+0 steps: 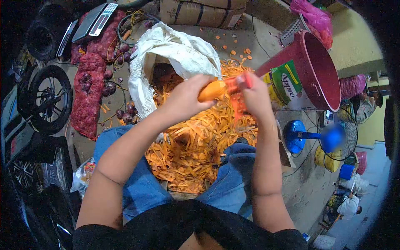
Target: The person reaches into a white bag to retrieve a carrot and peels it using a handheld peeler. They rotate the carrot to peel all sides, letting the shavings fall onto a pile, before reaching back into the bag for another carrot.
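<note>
My left hand (189, 95) is closed around a peeled orange carrot (213, 90), its end pointing to the right. In my right hand (257, 96) is a red peeler (246, 80), blurred by motion, its head at the end of the carrot. Below both hands, a big heap of orange carrot peelings (187, 152) spreads over the floor between my legs. Behind it lies a white woven sack (183, 52), its mouth gaping toward me and dark inside.
A tilted maroon bucket (323, 66) with a green label is at the right, near a blue fan (296, 135). Red net sacks of onions (87, 100) lie left, beside a motorbike wheel (50, 100). Carrot slices dot the floor behind. People are at the far right.
</note>
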Available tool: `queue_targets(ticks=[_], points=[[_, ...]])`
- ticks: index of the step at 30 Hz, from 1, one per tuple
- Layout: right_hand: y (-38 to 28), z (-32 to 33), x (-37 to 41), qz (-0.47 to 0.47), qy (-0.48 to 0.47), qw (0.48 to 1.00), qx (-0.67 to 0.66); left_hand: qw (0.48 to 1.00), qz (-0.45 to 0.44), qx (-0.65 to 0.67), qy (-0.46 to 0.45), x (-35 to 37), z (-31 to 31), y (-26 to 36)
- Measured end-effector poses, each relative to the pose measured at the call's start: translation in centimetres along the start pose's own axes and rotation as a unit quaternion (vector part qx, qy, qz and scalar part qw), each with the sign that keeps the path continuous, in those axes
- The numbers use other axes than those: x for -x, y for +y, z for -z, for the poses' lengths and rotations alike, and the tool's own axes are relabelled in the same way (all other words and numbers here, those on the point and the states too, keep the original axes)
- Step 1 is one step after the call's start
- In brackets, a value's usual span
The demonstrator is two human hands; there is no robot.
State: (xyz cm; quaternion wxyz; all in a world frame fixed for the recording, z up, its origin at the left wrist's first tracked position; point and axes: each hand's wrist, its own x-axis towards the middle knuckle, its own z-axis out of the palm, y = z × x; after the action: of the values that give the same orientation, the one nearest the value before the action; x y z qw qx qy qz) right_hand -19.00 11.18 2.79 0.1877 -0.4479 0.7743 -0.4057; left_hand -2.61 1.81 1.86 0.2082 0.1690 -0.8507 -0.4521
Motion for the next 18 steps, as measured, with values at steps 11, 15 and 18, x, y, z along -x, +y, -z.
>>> queue_targets(ticks=[11,15,18], points=[[-1.2,-2.6,1.7,0.051,-0.108,0.981,0.150,0.977,0.149,0.145,0.050,-0.8,0.9,-0.6],[-1.3,-2.7,1.7,0.052,-0.085,0.989,0.108,0.980,0.134,0.143,0.032,-0.8,1.1,0.2],[-1.3,-2.6,1.6,0.051,-0.099,0.987,0.119,0.982,0.130,0.131,0.029,-0.7,1.1,0.5]])
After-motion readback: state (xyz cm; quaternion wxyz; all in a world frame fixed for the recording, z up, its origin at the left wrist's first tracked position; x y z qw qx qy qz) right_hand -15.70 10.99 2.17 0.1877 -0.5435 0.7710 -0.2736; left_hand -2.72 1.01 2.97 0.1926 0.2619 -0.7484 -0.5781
